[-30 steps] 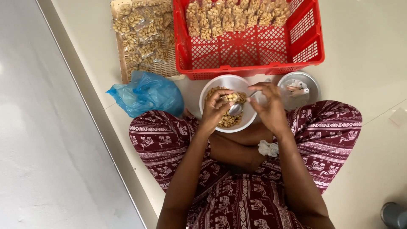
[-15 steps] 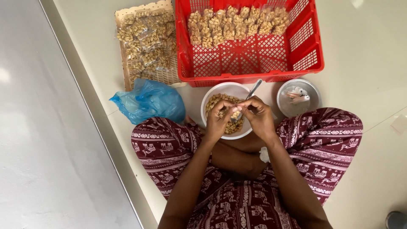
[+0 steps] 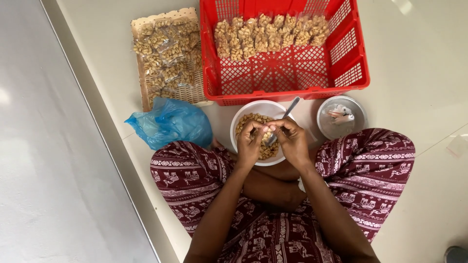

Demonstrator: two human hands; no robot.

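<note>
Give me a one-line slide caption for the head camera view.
Both hands meet over a white bowl of nuts, before a red basket of filled packets.

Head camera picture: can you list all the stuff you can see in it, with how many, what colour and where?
Red basket: one, red plastic, top middle of the floor.
Small nut packets: a row, too many to count, clear with tan nuts, inside the basket.
Flat tray: one, beige, left of the basket, covered with nut packets.
Blue bag: one, blue plastic, below the tray.
White bowl: one, holding nuts, in front of the knees.
Spoon: one, metal, leaning in the bowl.
Metal bowl: one, silver, right of the white bowl.
Left hand: over the bowl.
Right hand: over the bowl, fingers meeting the left.
</note>
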